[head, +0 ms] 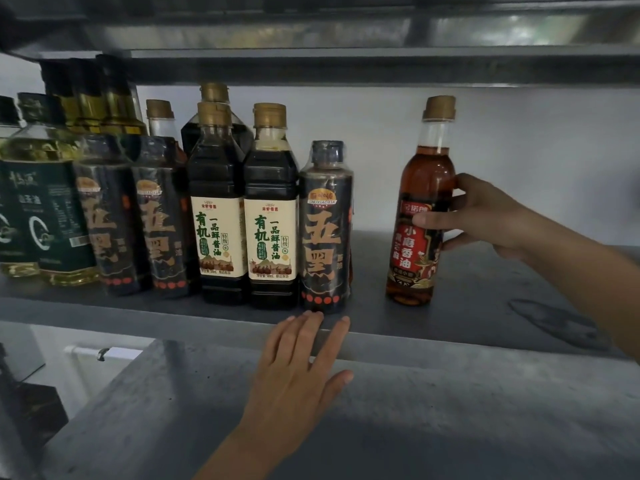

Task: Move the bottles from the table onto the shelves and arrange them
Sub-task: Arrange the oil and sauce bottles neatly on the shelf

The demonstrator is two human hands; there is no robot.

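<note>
Nearest the camera, the left hand (298,368) lies flat with its fingers spread, fingertips resting on the front lip of the shelf (398,337), holding nothing. Beyond it, the right hand (485,220) is wrapped around the sesame oil bottle (420,216), thumb across the red label and fingers curled behind the body, so it is closed on that bottle. The bottle stands upright on the shelf, well apart from the row to its left, where a black-wrapped bottle (325,230) sits just beside two soy sauce bottles (242,216). It looks like glass or hard clear plastic, nearly full of amber oil, so it is probably fairly heavy for its slim shape, rigid, and breakable if knocked over. Its smooth upper shoulder may be slippery; the labelled midsection, where the hand already grips, seems the safest hold, low enough to keep the tall, narrow body from tipping. Sliding it toward the row would likely need care not to bump the neighbours.
</note>
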